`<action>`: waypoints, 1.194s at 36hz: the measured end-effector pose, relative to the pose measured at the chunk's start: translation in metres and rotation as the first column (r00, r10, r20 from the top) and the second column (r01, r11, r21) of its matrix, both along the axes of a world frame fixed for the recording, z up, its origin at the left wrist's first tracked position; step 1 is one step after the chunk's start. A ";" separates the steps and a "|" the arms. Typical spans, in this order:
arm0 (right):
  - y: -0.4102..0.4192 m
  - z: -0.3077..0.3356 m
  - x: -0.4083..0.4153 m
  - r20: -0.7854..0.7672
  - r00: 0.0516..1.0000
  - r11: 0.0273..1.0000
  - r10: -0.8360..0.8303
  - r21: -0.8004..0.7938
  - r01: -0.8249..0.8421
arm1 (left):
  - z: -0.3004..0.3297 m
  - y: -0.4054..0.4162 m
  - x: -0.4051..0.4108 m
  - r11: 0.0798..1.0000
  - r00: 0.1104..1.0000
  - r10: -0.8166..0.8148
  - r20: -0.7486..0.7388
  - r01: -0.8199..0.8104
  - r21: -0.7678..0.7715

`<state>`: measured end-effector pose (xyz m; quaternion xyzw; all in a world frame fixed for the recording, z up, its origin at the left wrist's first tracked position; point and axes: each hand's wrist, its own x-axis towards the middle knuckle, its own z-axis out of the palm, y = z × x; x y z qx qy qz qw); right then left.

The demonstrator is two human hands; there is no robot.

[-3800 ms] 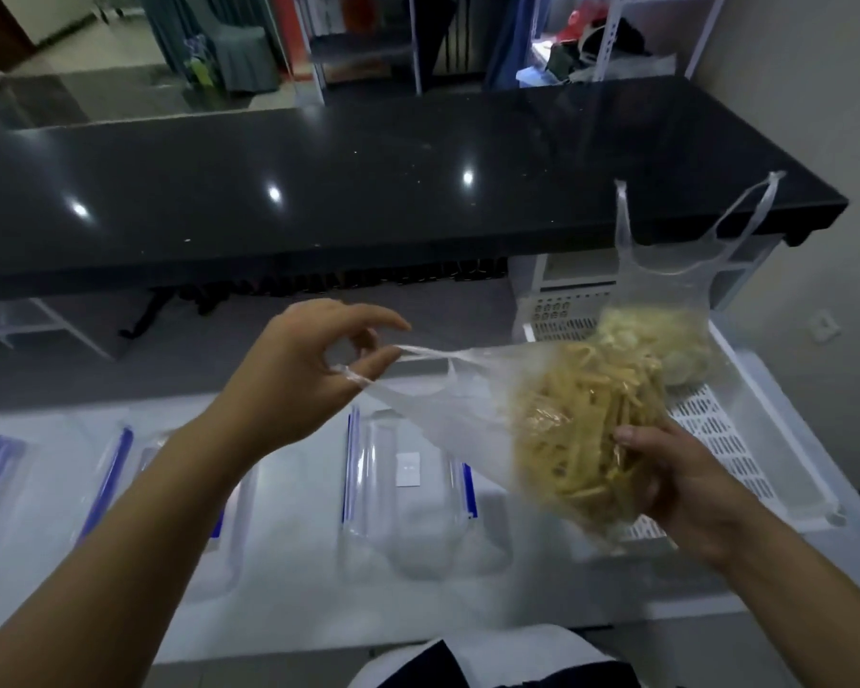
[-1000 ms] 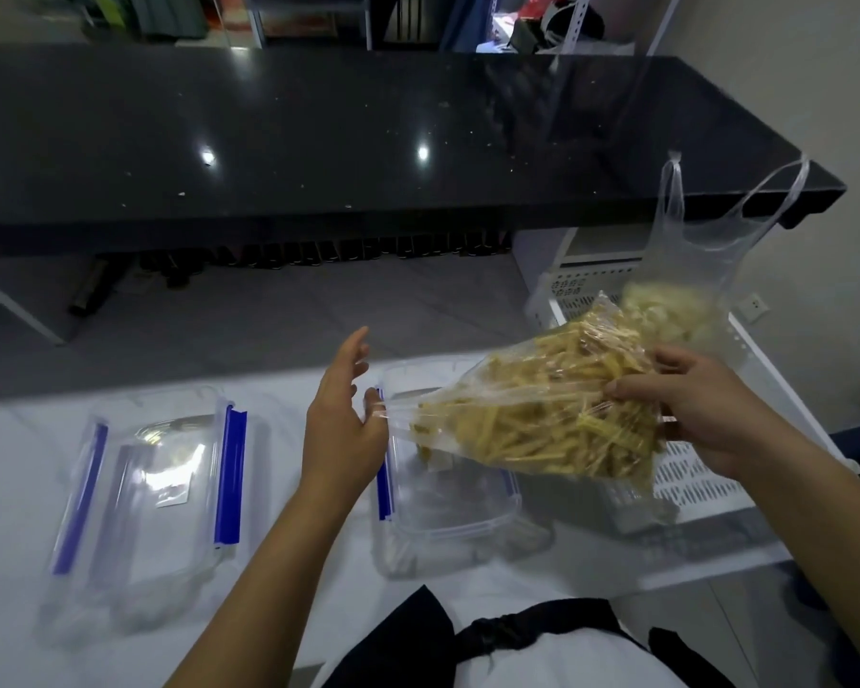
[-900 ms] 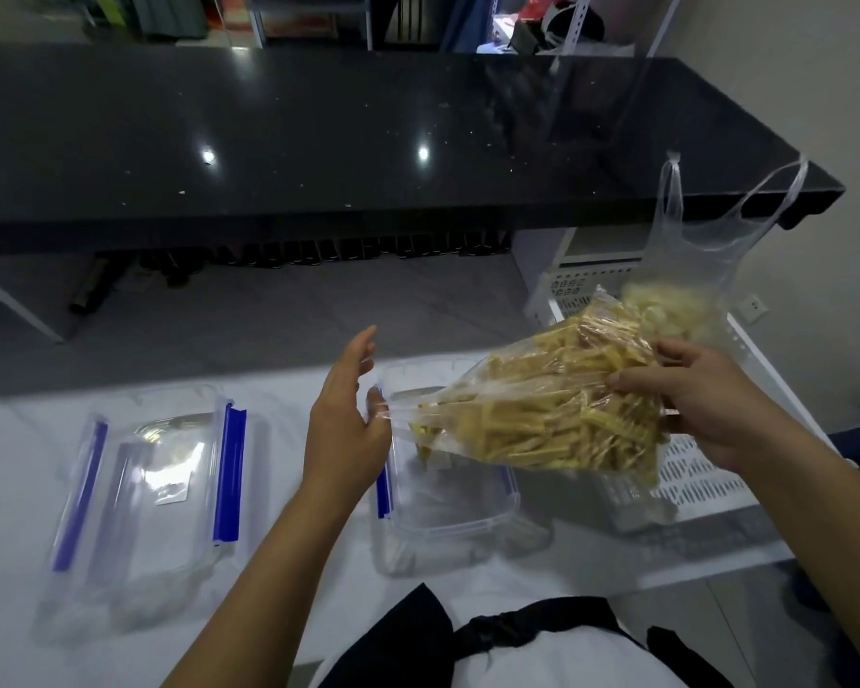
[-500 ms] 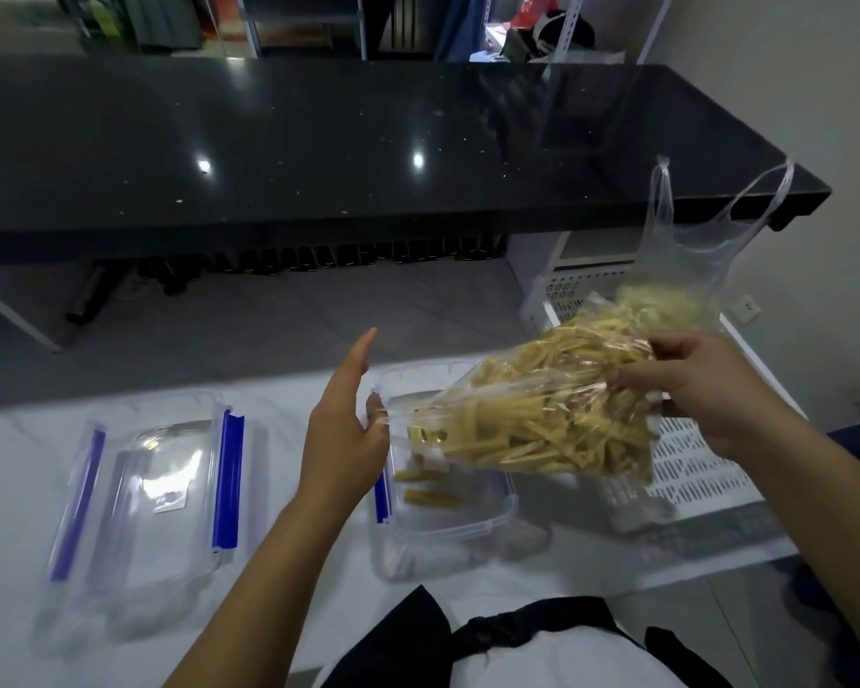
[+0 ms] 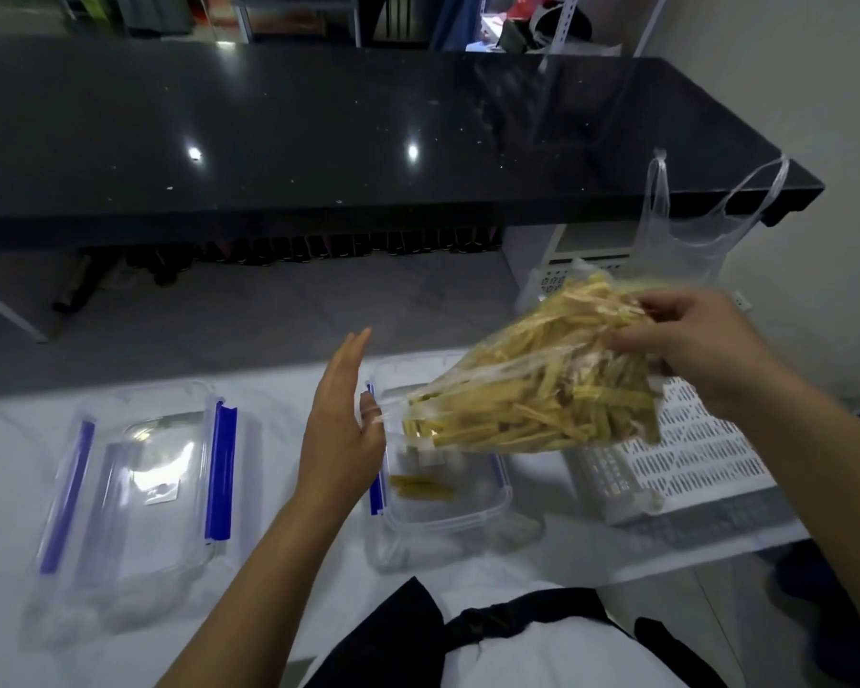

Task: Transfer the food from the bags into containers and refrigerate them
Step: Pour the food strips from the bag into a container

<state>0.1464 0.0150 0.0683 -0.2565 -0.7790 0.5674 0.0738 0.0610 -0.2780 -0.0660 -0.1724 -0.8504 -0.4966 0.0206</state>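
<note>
Both hands work the clear plastic bag of yellow strips [image 5: 532, 394]: left hand [image 5: 341, 429] pinches its mouth above the clear rectangular container [image 5: 487, 504], right hand [image 5: 691, 350] grips its raised far end, so strips may spill onto the white table [image 5: 279, 489] if the mouth slips sideways.

We have tipped the clear plastic bag of yellow sticks [image 5: 532, 394] steeper; several sticks now lie in the clear lidless container [image 5: 448, 508] below our right hand [image 5: 686, 350].
</note>
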 end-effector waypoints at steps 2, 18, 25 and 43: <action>-0.004 0.000 -0.003 0.008 1.000 0.999 0.029 0.018 -0.029 | 0.001 0.002 0.002 1.000 1.000 -0.006 -0.004 0.006 -0.002; -0.015 0.006 -0.006 -0.075 0.997 0.999 0.032 0.044 -0.029 | -0.006 0.006 0.001 0.999 0.999 0.007 0.037 -0.005 -0.042; -0.019 0.005 -0.003 -0.120 0.992 0.999 0.045 0.026 -0.042 | -0.007 0.005 0.000 0.999 0.999 0.031 0.038 -0.030 -0.019; -0.031 0.014 -0.023 -0.052 0.979 0.939 0.195 0.299 -0.171 | -0.012 0.003 0.000 0.999 0.995 0.005 0.096 0.000 -0.051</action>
